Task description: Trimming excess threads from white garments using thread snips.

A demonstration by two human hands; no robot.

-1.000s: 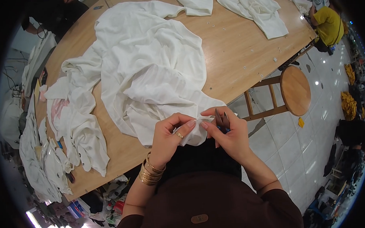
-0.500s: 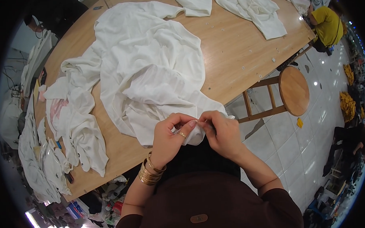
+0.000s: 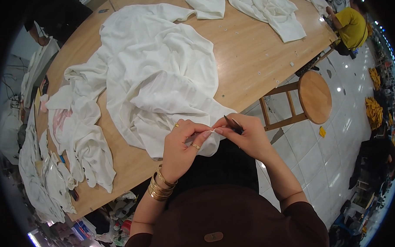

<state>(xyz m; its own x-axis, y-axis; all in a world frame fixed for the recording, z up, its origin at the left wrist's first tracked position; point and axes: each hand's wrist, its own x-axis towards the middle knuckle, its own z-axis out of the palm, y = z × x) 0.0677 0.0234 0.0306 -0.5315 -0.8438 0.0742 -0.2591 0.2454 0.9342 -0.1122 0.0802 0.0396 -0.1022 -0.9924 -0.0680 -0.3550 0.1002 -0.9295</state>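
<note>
Counter (image 3: 242, 48) of pale wood, spread with crumpled white cloth (image 3: 160, 59), partly hanging over the near edge. Left grip (image 3: 180, 143) pinched narrow on a small fold of that cloth; right grip (image 3: 250, 137) likewise pinched just alongside, with dark pointed snips (image 3: 233, 124) tucked inside.

Matt cloth garment (image 3: 160, 59), smooth wooden table (image 3: 243, 52)

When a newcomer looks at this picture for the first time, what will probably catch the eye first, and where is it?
The eye would probably go first to the large, crumpled white garment spread across the wooden table. The left hand and right hand pinch its near edge, with dark scissors in the right. Further right, a round-topped wooden stool stands out against the pale tiled floor.
</note>
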